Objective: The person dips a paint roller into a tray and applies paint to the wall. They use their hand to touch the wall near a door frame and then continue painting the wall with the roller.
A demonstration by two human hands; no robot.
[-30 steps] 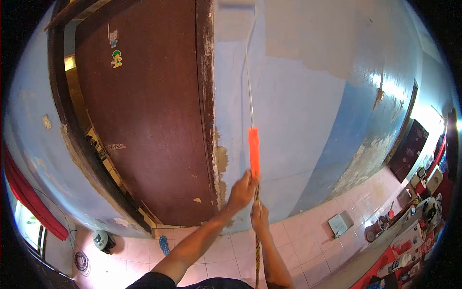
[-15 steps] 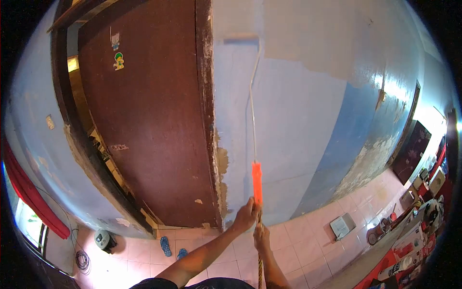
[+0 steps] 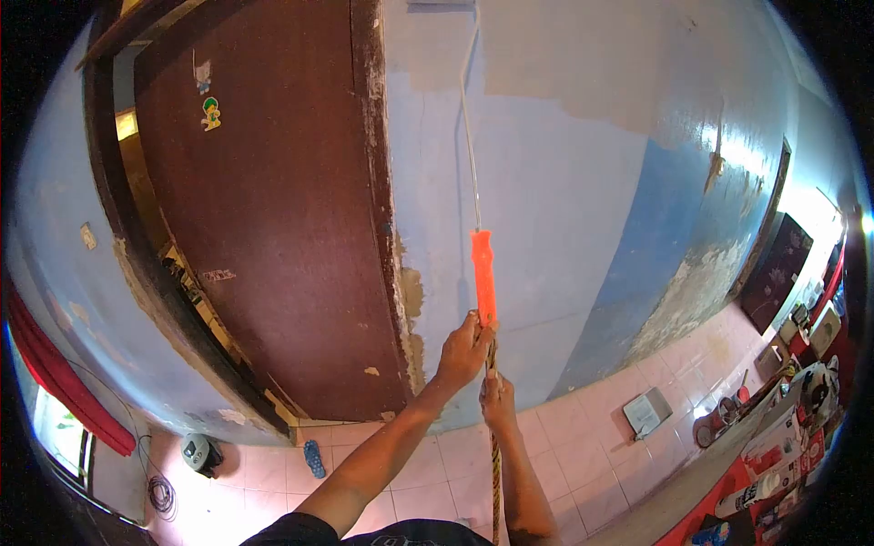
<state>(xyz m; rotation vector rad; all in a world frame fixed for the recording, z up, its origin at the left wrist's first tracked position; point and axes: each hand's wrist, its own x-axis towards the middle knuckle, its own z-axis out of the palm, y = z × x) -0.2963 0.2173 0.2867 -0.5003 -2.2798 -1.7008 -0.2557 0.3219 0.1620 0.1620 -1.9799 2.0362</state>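
A paint roller with an orange handle [image 3: 483, 278] stretches up the wall on a thin bent metal rod. Its roller head [image 3: 441, 4] is at the top edge of the view, partly cut off. The handle is joined to a striped pole [image 3: 496, 478]. My left hand [image 3: 464, 350] is closed around the joint just under the orange handle. Slightly lower, my right hand [image 3: 498, 400] is wrapped round the pole. The light blue wall [image 3: 537, 200] bears a greyish painted area [image 3: 564, 64] across its upper part.
A brown door [image 3: 264, 227] in a worn frame stands left of the wall. On the tiled floor are a paint tray [image 3: 647, 414], a blue slipper [image 3: 314, 459] and a rice-cooker-like appliance [image 3: 199, 453]. A cluttered table [image 3: 719, 500] runs along the right.
Both hands have risen, pushing the roller up the wall from below the grey paint edge to the top of the view. The view has shifted slightly.
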